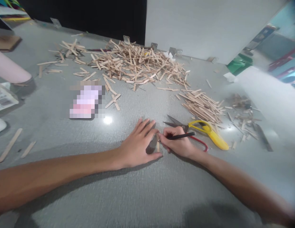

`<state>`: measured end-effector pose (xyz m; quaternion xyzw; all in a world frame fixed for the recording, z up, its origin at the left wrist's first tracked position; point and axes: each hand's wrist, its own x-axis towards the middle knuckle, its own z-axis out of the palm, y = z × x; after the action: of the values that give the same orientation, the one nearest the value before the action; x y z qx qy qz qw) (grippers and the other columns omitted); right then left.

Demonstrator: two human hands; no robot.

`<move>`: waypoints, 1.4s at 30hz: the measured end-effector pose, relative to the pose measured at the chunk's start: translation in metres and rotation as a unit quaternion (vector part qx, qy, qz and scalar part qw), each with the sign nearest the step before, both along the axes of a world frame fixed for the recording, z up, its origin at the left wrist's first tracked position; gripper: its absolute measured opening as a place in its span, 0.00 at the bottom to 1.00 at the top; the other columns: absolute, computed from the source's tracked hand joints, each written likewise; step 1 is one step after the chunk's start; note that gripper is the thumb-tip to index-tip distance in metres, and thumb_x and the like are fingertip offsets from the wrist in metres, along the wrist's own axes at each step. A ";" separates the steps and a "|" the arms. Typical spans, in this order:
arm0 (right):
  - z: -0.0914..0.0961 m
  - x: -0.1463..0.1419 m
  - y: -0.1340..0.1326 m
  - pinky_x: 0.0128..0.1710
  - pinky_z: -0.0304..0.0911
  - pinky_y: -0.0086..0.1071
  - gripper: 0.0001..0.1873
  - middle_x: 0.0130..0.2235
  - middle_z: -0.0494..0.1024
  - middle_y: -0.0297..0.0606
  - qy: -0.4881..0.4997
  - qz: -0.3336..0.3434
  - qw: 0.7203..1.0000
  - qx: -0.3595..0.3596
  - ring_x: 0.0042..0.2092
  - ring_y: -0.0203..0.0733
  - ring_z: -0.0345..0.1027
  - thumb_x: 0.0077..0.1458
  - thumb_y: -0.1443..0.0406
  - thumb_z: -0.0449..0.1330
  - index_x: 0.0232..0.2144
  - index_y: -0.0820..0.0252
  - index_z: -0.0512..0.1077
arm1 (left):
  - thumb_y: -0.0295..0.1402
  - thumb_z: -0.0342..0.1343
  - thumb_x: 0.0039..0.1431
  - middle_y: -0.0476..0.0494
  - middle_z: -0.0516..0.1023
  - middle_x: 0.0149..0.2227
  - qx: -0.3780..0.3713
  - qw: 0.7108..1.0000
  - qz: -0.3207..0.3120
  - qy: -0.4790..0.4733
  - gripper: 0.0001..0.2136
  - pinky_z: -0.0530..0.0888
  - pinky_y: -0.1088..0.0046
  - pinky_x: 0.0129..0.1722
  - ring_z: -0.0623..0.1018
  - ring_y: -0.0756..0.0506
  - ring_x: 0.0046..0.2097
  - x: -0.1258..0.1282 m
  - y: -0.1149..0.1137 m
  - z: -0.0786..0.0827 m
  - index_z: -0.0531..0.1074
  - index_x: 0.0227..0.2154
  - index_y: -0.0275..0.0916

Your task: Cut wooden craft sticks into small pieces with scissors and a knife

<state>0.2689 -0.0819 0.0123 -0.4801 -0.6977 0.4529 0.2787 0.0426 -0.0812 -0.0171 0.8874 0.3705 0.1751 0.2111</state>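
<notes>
- The grey tabletop point(147, 190) is the biggest thing. It carries everything else.
- A big pile of flat wooden sticks point(135, 63) lies at the far side of the tabletop, near the white wall.
- A smaller pile of sticks point(202, 106) lies to the right of it, closer to the hands.
- A little heap of cut bits point(242, 110) lies further right, apart from the smaller pile.
- 2 loose sticks point(9, 145) lie far to the left, well apart from the hands.
- A pair of scissors point(209, 131) lies just behind the right hand. 1 handle is yellow and 1 is red. The blades are open and point left.
- The left hand point(138, 145) lies flat on the tabletop, palm down. Its grip is wide open and holds nothing. The fingers point to the right, and the thumb lies along the near side.
- The right hand point(177, 144) rests on the tabletop just beside the left hand. Its grip is closed around a thin black pen.
- The pen point(183, 136) lies almost flat in the right hand. Its tip points left, down at the small stick.
- The small stick point(158, 146) lies on the tabletop between the 2 hands. It is right at the left fingertips, and the pen tip meets it.
</notes>
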 end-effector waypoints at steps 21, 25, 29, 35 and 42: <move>-0.003 0.001 0.002 0.21 0.57 0.27 0.25 0.16 0.68 0.28 -0.008 0.019 1.000 0.024 0.19 0.31 0.60 0.68 0.60 0.61 0.19 0.55 0.62 | 0.63 0.60 0.64 0.31 0.57 0.77 -0.001 1.000 0.001 -0.010 0.38 0.47 0.36 0.78 0.50 0.27 0.79 0.000 0.000 -0.002 0.67 0.65 0.42; -0.004 0.002 0.002 0.22 0.56 0.27 0.24 0.16 0.68 0.28 -0.005 0.022 0.999 0.026 0.19 0.31 0.59 0.68 0.61 0.61 0.20 0.56 0.62 | 0.64 0.58 0.64 0.30 0.56 0.78 0.009 1.000 0.000 0.008 0.39 0.47 0.37 0.78 0.49 0.27 0.80 -0.001 0.001 -0.002 0.67 0.66 0.40; -0.003 0.002 0.002 0.21 0.56 0.27 0.24 0.16 0.68 0.27 -0.003 0.022 1.000 0.020 0.19 0.31 0.58 0.68 0.61 0.61 0.19 0.56 0.62 | 0.64 0.58 0.65 0.31 0.55 0.78 0.001 1.000 -0.001 0.002 0.39 0.47 0.36 0.78 0.49 0.27 0.80 -0.001 0.001 -0.002 0.66 0.67 0.41; -0.006 0.002 0.001 0.20 0.56 0.26 0.24 0.16 0.69 0.28 0.029 0.017 0.999 -0.005 0.18 0.31 0.60 0.68 0.58 0.62 0.20 0.56 0.63 | 0.64 0.58 0.65 0.33 0.55 0.78 -0.005 1.000 -0.001 -0.002 0.38 0.47 0.36 0.78 0.48 0.27 0.80 -0.002 0.000 -0.001 0.66 0.67 0.42; -0.004 -0.001 0.000 0.17 0.58 0.24 0.23 0.19 0.72 0.30 0.040 -0.023 0.998 -0.035 0.17 0.31 0.65 0.68 0.56 0.62 0.22 0.57 0.65 | 0.65 0.57 0.65 0.30 0.55 0.78 0.007 1.000 -0.001 0.007 0.39 0.48 0.37 0.78 0.49 0.27 0.80 -0.001 0.001 -0.002 0.67 0.66 0.40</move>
<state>0.2681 -0.0816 0.0080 -0.4869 -0.6589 0.4889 0.2995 0.0418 -0.0803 -0.0191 0.8904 0.3699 0.1713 0.2028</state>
